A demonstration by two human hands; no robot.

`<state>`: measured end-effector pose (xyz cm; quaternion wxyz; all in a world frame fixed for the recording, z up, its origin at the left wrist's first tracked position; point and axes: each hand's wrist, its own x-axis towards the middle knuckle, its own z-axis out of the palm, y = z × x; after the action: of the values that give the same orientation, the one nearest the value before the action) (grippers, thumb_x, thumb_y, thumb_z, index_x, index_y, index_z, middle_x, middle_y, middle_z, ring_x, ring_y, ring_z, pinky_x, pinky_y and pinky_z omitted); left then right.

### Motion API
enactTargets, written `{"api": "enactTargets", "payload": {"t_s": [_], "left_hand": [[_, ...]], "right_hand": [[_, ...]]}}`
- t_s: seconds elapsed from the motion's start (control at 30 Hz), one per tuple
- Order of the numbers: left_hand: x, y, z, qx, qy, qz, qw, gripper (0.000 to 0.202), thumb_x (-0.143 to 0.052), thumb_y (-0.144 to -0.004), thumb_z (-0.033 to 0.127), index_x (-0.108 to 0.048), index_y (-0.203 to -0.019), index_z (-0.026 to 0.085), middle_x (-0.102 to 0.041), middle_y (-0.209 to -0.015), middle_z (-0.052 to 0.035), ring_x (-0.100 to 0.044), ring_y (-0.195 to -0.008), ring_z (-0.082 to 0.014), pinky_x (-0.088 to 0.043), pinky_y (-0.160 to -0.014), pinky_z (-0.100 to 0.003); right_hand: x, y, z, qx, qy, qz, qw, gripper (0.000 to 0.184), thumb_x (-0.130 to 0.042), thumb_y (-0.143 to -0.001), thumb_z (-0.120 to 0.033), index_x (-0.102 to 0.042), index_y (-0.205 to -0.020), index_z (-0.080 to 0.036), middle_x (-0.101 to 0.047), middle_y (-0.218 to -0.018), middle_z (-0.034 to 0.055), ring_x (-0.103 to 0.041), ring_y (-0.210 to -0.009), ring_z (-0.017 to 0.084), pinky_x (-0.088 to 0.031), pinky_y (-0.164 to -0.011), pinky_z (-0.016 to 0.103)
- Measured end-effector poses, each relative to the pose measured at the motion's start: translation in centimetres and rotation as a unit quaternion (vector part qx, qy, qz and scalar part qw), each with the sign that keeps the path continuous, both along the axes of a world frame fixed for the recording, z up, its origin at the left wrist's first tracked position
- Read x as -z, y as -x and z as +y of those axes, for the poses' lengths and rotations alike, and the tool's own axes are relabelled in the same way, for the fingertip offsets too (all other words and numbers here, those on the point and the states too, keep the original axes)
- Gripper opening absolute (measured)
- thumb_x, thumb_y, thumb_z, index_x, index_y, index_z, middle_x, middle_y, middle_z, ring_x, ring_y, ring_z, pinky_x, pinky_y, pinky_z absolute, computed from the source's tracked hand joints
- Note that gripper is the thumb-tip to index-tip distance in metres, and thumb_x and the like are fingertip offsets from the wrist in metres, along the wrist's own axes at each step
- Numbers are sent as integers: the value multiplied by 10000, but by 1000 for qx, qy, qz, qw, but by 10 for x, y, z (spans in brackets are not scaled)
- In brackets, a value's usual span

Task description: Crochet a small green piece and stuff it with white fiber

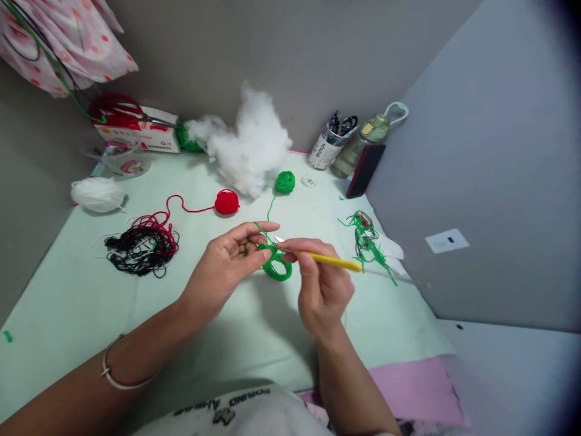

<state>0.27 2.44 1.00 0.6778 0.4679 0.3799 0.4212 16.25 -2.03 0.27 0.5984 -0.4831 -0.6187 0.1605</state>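
Green crochet work (275,276), curled into a ring, hangs from the thumb and fingers of my left hand (218,257). My right hand (325,290) is closed around a crochet hook with a yellow handle (340,262). The hook's metal tip meets the yarn at the top of the work, close to my left thumb. A strand runs over my left index finger. Farther back lies a green yarn ball (285,183), with yarn trailing from it toward my hands. Exactly how the hook tip sits in the stitches is too small to tell.
Left lie a red yarn ball (226,203), tangled black yarn (136,249) and a white skein (97,194). White stuffing (254,145) is heaped at the back. A pen cup (324,151), bottle (351,154) and phone (365,171) stand back right, near yarn scraps (365,236).
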Motion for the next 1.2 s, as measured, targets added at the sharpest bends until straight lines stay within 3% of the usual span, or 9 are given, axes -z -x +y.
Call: {"api": "enactTargets", "payload": {"t_s": [0.07,0.23,0.4,0.63,0.9,1.0,1.07,1.13,1.2], "left_hand": [[-1,0,0,-10,-10,9,1000,289,-790,-873,293,-783,-1162,300,-629,-952,7,-555,-875,-138,-461,-790,-241],[-4,2,2,22,-3,-3,1000,279,-762,-886,293,-776,-1165,277,-657,-933,-6,-605,-892,-163,-492,-810,-271],[-4,3,3,18,-11,5,1000,297,-761,-880,307,-774,-1174,266,-659,-929,-14,-604,-877,-172,-490,-799,-282],[-5,3,2,-10,-45,48,998,248,-772,-882,288,-792,-1129,297,-638,-902,9,-524,-840,-147,-433,-784,-259],[-11,-1,0,-39,-66,90,993,237,-773,-834,206,-804,-1063,258,-622,-838,10,-517,-763,-145,-457,-750,-270],[-10,-4,-2,-34,-23,27,999,388,-814,-799,192,-770,-1177,265,-629,-841,22,-521,-723,-121,-462,-707,-238],[-10,-6,-2,7,55,-48,997,474,-827,-803,219,-736,-1267,262,-597,-764,46,-443,-602,-80,-426,-613,-203],[-11,-5,-1,52,138,-108,983,451,-810,-840,251,-734,-1285,229,-489,-629,84,-294,-501,-48,-403,-575,-183],[-13,-3,1,67,180,-139,972,372,-780,-876,252,-761,-1243,194,-383,-557,112,-187,-473,-35,-434,-617,-179]], "right_hand": [[1,0,-2,11,-30,-39,999,235,-498,-1041,-191,-707,-1123,-259,-779,-981,40,-732,-793,169,-620,-677,343],[0,2,-1,14,-52,8,999,258,-501,-1040,-164,-718,-1128,-270,-783,-985,19,-730,-775,146,-631,-664,316],[-2,3,-1,-7,-24,50,998,239,-497,-1046,-194,-718,-1098,-268,-785,-989,24,-743,-789,160,-652,-648,325],[3,0,-2,-28,-50,-11,998,281,-490,-1035,-154,-679,-1189,-292,-775,-998,25,-726,-819,172,-623,-683,360],[8,2,3,1,-75,-80,994,273,-499,-1024,-138,-664,-1191,-278,-771,-971,42,-736,-870,187,-636,-702,356],[11,4,2,38,-105,-167,980,322,-563,-984,-99,-677,-1212,-296,-763,-1023,59,-741,-912,202,-638,-730,363],[12,5,1,65,-125,-210,967,374,-611,-957,-83,-695,-1235,-319,-751,-1086,67,-740,-964,208,-638,-761,362],[11,5,0,63,-132,-176,974,365,-617,-959,-89,-715,-1222,-321,-752,-1082,62,-735,-980,205,-634,-765,352],[6,4,2,44,-107,-57,992,287,-579,-990,-121,-739,-1152,-295,-757,-1004,51,-729,-891,186,-621,-709,334]]}}
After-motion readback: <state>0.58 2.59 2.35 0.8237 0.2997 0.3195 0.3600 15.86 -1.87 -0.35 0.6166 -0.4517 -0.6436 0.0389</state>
